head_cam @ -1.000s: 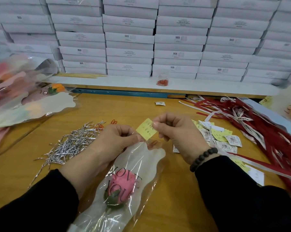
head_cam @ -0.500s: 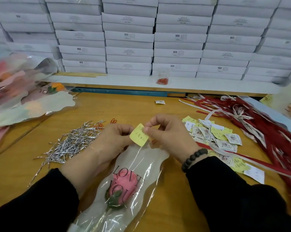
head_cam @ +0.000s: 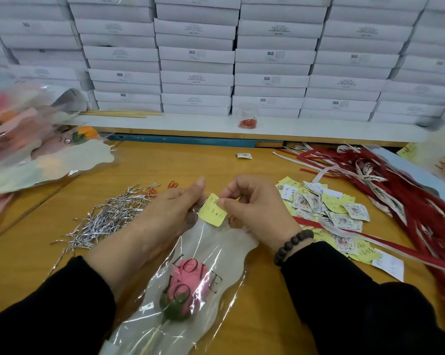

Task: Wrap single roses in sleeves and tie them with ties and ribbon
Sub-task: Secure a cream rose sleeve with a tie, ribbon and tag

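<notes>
A pink rose (head_cam: pixel 188 290) lies in a clear sleeve (head_cam: pixel 216 254) printed "LOVE YOU" on the wooden table, head toward me. My right hand (head_cam: pixel 254 208) pinches a small yellow tag (head_cam: pixel 212 213) at the sleeve's far edge. My left hand (head_cam: pixel 165 216) grips that same edge of the sleeve beside the tag. A heap of silver twist ties (head_cam: pixel 106 219) lies left of my hands. Red and white ribbons (head_cam: pixel 395 185) sprawl on the right.
A pile of yellow and white printed tags (head_cam: pixel 329 211) sits right of my right hand. Wrapped roses (head_cam: pixel 37 149) are stacked at the far left. White boxes (head_cam: pixel 195 55) wall the back, with a bag of red clips (head_cam: pixel 247 123) on the ledge.
My right hand has carried the yellow tag leftward and down to the sleeve's edge. My left hand has stayed on the sleeve.
</notes>
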`<state>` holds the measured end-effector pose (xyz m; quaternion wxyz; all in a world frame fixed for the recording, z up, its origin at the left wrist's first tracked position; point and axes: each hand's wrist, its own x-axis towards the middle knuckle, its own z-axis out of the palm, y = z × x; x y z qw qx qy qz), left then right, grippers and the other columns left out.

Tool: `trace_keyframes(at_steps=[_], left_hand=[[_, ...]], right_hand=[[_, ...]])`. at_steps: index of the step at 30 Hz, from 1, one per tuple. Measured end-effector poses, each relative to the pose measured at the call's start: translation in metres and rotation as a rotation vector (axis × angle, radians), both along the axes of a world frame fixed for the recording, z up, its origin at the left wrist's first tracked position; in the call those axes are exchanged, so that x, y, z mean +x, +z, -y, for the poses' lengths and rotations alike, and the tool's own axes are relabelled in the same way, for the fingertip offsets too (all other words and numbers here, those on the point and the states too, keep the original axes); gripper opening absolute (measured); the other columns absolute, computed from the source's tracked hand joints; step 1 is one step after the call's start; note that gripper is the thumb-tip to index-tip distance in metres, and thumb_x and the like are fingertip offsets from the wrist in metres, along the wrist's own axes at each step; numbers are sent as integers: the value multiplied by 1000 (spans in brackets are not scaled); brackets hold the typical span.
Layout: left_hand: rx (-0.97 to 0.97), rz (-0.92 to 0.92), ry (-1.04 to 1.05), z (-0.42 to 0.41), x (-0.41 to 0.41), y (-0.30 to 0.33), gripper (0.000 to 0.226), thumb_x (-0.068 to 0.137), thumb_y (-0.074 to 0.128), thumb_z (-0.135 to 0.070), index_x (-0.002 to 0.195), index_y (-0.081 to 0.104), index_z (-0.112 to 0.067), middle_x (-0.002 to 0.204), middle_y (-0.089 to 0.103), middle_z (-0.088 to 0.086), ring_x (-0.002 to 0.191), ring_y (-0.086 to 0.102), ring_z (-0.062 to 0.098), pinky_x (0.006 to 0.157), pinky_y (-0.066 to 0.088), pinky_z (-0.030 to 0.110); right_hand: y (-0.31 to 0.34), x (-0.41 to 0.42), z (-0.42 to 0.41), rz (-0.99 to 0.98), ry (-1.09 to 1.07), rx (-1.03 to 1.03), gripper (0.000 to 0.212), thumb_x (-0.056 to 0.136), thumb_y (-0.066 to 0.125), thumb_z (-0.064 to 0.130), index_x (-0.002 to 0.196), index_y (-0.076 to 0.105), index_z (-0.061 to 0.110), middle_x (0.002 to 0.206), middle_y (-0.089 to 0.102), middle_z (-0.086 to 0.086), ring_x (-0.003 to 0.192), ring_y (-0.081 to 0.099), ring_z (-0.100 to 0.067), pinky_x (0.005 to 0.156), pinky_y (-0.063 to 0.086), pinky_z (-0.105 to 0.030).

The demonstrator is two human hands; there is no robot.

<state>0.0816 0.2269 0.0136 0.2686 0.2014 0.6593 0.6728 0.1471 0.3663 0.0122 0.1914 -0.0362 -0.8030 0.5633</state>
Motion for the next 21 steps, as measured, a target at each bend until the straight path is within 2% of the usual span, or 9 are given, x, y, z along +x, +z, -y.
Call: trace_keyframes(at_steps=[2, 4, 6, 9, 12, 14, 16, 18, 21], left_hand=[[-9, -31, -36, 1, 4, 2, 52, 66, 68, -46, 84, 69, 3, 100, 50, 48, 89, 41, 34, 80, 29, 46], [-32, -75, -41, 2, 4, 2, 51, 66, 72, -36, 90, 65, 9, 97, 46, 53, 86, 41, 34, 77, 29, 46], [-42, -103, -23, 1, 0, 0, 35, 72, 69, -27, 86, 67, 6, 87, 56, 41, 73, 47, 32, 68, 38, 43], [-55, -109, 28, 0, -6, -4, 19, 85, 60, -9, 84, 66, 9, 75, 63, 21, 58, 56, 23, 54, 47, 26], [-71, -87, 66, 1, -7, -4, 18, 88, 57, -5, 76, 66, 5, 68, 64, 15, 49, 56, 16, 48, 46, 20], [-69, -71, 82, 2, -8, -4, 19, 89, 57, -5, 73, 66, 3, 69, 64, 18, 48, 56, 16, 47, 46, 20], [-58, -64, 89, 1, -9, -4, 18, 88, 57, -5, 81, 64, 11, 81, 64, 26, 59, 58, 24, 57, 47, 24], [-47, -61, 92, 1, -10, -6, 19, 88, 58, -5, 86, 62, 14, 85, 64, 27, 64, 57, 25, 61, 47, 27], [-56, -67, 84, -1, -10, -7, 16, 87, 59, -5, 80, 65, 8, 76, 66, 18, 54, 57, 17, 52, 47, 21]], right_hand=[[-1, -1, 1, -8, -7, 5, 18, 82, 68, 5, 69, 59, 15, 68, 57, 0, 42, 51, 2, 44, 44, -12], [-1, -2, 1, -7, -16, 21, 16, 80, 71, 9, 70, 60, 15, 68, 58, -1, 43, 51, 0, 45, 46, -14], [-2, -2, 0, 1, -15, 21, 15, 82, 69, 11, 71, 60, 16, 70, 60, -3, 48, 54, -3, 46, 47, -15], [0, -2, -4, 23, -67, 37, 12, 87, 62, 19, 76, 60, 18, 70, 61, -3, 57, 58, -9, 46, 46, -14], [3, 0, -24, 59, -280, 283, 15, 91, 55, 21, 77, 57, 21, 70, 56, 6, 62, 50, -5, 51, 39, -13], [4, 4, -42, 152, -475, 537, 10, 94, 49, 19, 87, 57, 19, 81, 59, 4, 67, 50, -6, 54, 36, -18], [4, 9, -59, 322, -623, 798, 16, 93, 46, 17, 104, 57, 15, 108, 59, -4, 89, 52, -17, 64, 41, -26], [4, 15, -68, 450, -680, 968, 29, 92, 46, 15, 120, 53, 14, 130, 48, -6, 117, 41, -25, 83, 42, -34], [6, 14, -65, 329, -670, 1151, 27, 91, 48, 16, 116, 58, 19, 123, 57, -1, 116, 40, -22, 93, 29, -36]])
